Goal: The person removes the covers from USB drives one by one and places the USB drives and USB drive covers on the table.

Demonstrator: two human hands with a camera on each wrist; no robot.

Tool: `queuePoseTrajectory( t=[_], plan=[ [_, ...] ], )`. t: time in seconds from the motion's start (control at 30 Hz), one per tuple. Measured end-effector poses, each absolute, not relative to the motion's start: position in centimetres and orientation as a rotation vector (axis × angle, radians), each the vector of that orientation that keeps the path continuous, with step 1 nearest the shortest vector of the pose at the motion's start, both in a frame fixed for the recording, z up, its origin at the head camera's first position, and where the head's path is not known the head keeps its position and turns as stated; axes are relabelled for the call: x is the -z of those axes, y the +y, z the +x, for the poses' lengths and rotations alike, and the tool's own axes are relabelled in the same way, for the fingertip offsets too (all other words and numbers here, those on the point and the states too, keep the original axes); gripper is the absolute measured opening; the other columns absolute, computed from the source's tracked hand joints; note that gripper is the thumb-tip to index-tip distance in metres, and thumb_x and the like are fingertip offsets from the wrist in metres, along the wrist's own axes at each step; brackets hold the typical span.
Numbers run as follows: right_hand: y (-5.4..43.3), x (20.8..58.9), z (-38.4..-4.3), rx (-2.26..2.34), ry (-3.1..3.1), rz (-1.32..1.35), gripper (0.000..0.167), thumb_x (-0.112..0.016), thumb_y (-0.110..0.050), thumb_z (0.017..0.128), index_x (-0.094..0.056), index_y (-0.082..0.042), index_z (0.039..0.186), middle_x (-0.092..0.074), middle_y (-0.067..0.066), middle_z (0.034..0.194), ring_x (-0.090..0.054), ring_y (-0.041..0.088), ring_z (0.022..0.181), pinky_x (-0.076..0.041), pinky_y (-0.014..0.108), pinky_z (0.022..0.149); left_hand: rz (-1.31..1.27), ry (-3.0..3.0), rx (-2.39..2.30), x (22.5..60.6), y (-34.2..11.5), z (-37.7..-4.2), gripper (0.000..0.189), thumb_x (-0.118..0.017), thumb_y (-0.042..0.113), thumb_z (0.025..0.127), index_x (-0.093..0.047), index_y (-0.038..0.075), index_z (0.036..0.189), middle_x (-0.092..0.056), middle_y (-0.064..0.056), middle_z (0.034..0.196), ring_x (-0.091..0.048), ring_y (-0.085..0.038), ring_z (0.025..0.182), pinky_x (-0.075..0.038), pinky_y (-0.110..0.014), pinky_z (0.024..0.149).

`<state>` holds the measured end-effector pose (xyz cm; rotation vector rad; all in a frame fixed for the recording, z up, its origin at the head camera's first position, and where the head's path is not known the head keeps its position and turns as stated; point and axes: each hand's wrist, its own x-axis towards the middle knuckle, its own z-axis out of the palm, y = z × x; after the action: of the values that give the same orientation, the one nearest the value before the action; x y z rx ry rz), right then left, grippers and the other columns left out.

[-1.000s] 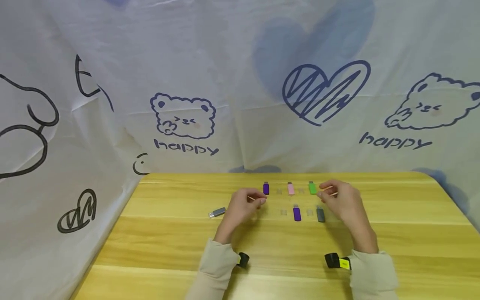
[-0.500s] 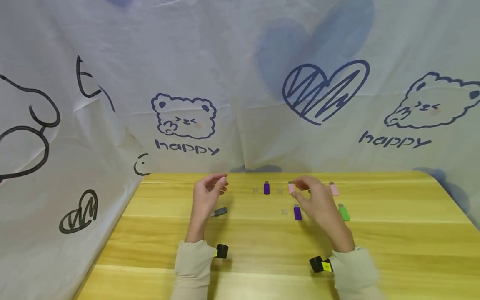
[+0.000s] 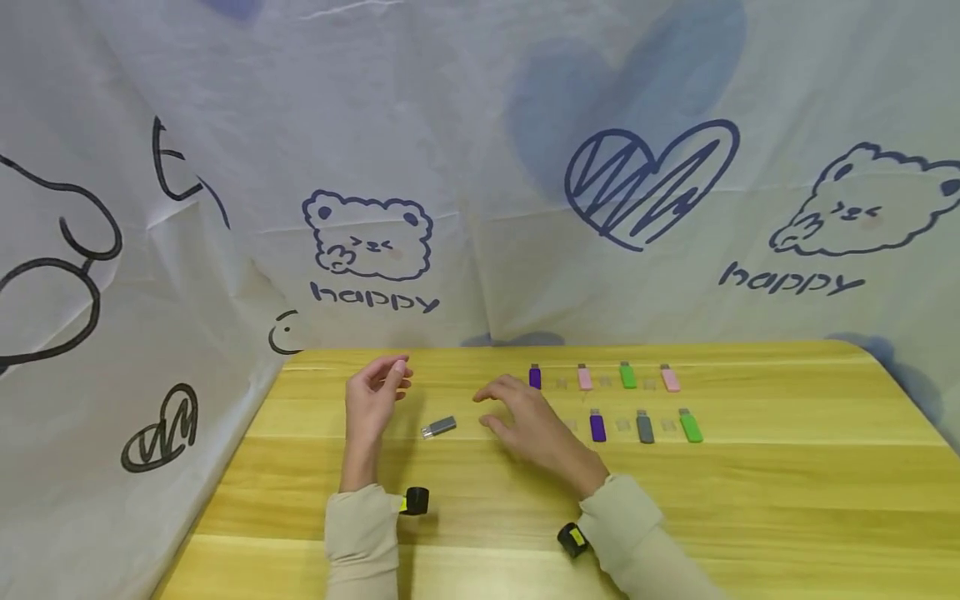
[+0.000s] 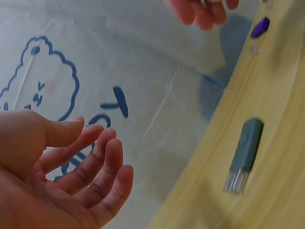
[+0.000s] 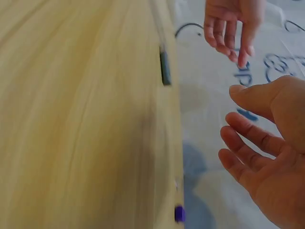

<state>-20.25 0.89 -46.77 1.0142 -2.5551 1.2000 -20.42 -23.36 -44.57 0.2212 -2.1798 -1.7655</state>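
Observation:
A grey USB stick (image 3: 438, 427) with a clear cap lies by itself on the table, between the two hands. Left of it hovers my left hand (image 3: 375, 396), its fingers loosely curled and holding nothing. My right hand (image 3: 528, 421) reaches in from the right above the table, thumb and fingers spread apart with nothing between them. In the left wrist view the capped stick (image 4: 245, 148) shows whole, apart from the left hand (image 4: 81, 171). The right wrist view shows the relaxed fingers of the right hand (image 5: 267, 148), with the stick (image 5: 165, 68) farther off.
Uncapped USB sticks stand in two rows at right. The back row has purple (image 3: 535, 377), pink (image 3: 585, 377), green (image 3: 627, 375) and pink (image 3: 671, 378); the front has purple (image 3: 597, 426), grey (image 3: 645, 427) and green (image 3: 690, 425). Clear caps (image 3: 623, 425) lie between them. A printed cloth (image 3: 480, 250) hangs behind.
My left hand has moved left, away from the rows and past the lone grey stick. My right hand has swept left from the rows toward that stick, uncovering the sticks at right.

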Motion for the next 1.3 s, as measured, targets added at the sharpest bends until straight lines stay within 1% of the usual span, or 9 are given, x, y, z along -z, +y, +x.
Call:
queuePoseTrajectory(
  t=[0.1,0.2,0.33,0.43,0.53,0.63,0.87,1.07,1.3],
  plan=[
    [-0.7,46.7,-20.6,-1.152,-2.589,1.072,0.022,-0.073,-0.007,0.096,-0.071,-0.008,0.118,-0.066,0.004,0.120,-0.061,0.024,0.116,-0.053,0.042,0.100,0.266,-2.207,1.720,44.9,-24.0,-20.3,0.023,-0.061,0.012,0.105,-0.071,-0.005,0.117,-0.072,-0.020,0.103,-0.067,-0.014,0.082,-0.060,-0.028,0.076],
    [-2.2,46.7,-21.1,-1.111,-2.637,1.124,0.022,-0.072,-0.006,0.096,-0.072,-0.005,0.118,-0.066,0.005,0.119,-0.061,0.024,0.116,-0.052,0.042,0.101,0.306,-2.246,1.672,45.1,-24.6,-20.2,0.023,-0.061,0.012,0.105,-0.071,-0.004,0.118,-0.073,-0.020,0.104,-0.067,-0.015,0.083,-0.058,-0.024,0.074],
    [-3.9,46.8,-21.8,-1.084,-2.706,1.193,0.022,-0.071,-0.004,0.096,-0.073,-0.002,0.118,-0.067,0.007,0.118,-0.063,0.025,0.113,-0.053,0.038,0.099,0.346,-2.277,1.663,45.4,-25.2,-20.1,0.022,-0.062,0.012,0.104,-0.072,-0.003,0.117,-0.073,-0.020,0.104,-0.070,-0.023,0.088,-0.056,-0.020,0.071],
    [-5.0,47.0,-22.3,-1.041,-2.759,1.225,0.022,-0.071,-0.004,0.096,-0.073,-0.001,0.117,-0.069,0.008,0.116,-0.064,0.024,0.111,-0.054,0.036,0.097,0.356,-2.292,1.673,45.6,-25.6,-20.0,0.022,-0.062,0.011,0.104,-0.072,-0.003,0.117,-0.073,-0.020,0.104,-0.070,-0.029,0.091,-0.057,-0.023,0.072],
    [-5.9,47.1,-22.6,-0.991,-2.819,1.236,0.021,-0.070,-0.004,0.096,-0.073,-0.002,0.117,-0.069,0.008,0.115,-0.064,0.022,0.109,-0.054,0.034,0.096,0.352,-2.306,1.680,45.9,-25.9,-19.9,0.023,-0.061,0.011,0.105,-0.071,-0.004,0.117,-0.073,-0.020,0.103,-0.070,-0.032,0.092,-0.059,-0.028,0.074],
    [-6.7,47.3,-22.8,-0.944,-2.871,1.246,0.020,-0.070,-0.004,0.096,-0.074,-0.002,0.115,-0.070,0.007,0.113,-0.064,0.020,0.106,-0.054,0.031,0.095,0.353,-2.310,1.694,46.0,-26.0,-19.8,0.022,-0.061,0.011,0.104,-0.071,-0.004,0.118,-0.073,-0.020,0.104,-0.070,-0.031,0.092,-0.060,-0.029,0.076],
    [-7.6,47.7,-22.8,-0.813,-2.894,1.269,0.011,-0.071,-0.003,0.095,-0.078,-0.005,0.103,-0.071,0.003,0.101,-0.063,0.016,0.096,-0.054,0.027,0.087,0.346,-2.285,1.734,46.3,-26.0,-19.7,0.022,-0.063,0.007,0.103,-0.070,-0.007,0.119,-0.073,-0.021,0.102,-0.071,-0.025,0.086,-0.060,-0.030,0.074],
    [-7.8,48.0,-22.7,-0.784,-2.901,1.255,0.011,-0.072,0.001,0.093,-0.077,-0.007,0.099,-0.069,0.001,0.097,-0.063,0.014,0.092,-0.054,0.024,0.084,0.357,-2.275,1.760,46.3,-26.0,-19.7,0.024,-0.062,0.007,0.103,-0.069,-0.008,0.120,-0.073,-0.022,0.103,-0.070,-0.023,0.085,-0.060,-0.028,0.074],
    [-7.6,47.9,-22.9,-0.885,-2.920,1.224,0.017,-0.071,0.008,0.089,-0.071,-0.009,0.093,-0.068,0.000,0.091,-0.059,0.011,0.084,-0.052,0.024,0.076,0.361,-2.313,1.729,46.2,-26.1,-20.0,0.024,-0.060,0.010,0.105,-0.070,-0.003,0.122,-0.072,-0.021,0.108,-0.069,-0.032,0.096,-0.060,-0.030,0.079]
  ],
)
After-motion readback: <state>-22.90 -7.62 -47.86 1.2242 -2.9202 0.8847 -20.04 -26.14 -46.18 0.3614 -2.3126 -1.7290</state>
